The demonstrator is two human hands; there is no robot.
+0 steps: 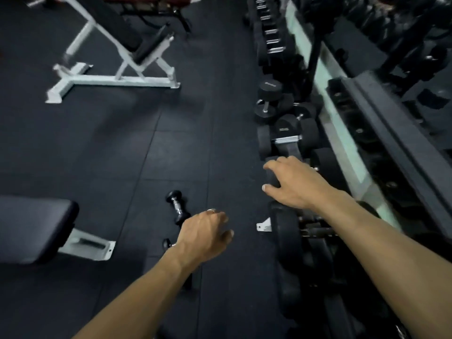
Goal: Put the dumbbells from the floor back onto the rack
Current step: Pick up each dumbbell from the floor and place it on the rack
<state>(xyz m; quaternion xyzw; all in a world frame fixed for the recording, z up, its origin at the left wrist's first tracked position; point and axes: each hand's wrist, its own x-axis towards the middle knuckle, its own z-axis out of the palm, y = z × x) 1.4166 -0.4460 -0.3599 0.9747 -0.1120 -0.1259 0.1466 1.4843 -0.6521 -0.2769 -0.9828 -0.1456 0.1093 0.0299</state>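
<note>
Dumbbell [177,207] lies on the floor [122,155], long axis running away from the person, just beyond the left hand [204,232] (loosely curled, empty), while the right hand [291,184] grasps a racked dumbbell head [272,176].

I see a small black chrome-handled dumbbell [177,207] lying flat on the floor, well left of the loaded rack [288,148].

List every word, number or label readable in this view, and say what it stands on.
No text can be read.
Pale mark on the end face of a dumbbell on the rack: too blurred to read.
Small pale label on the end of another racked dumbbell: too small and blurred to read.
</note>
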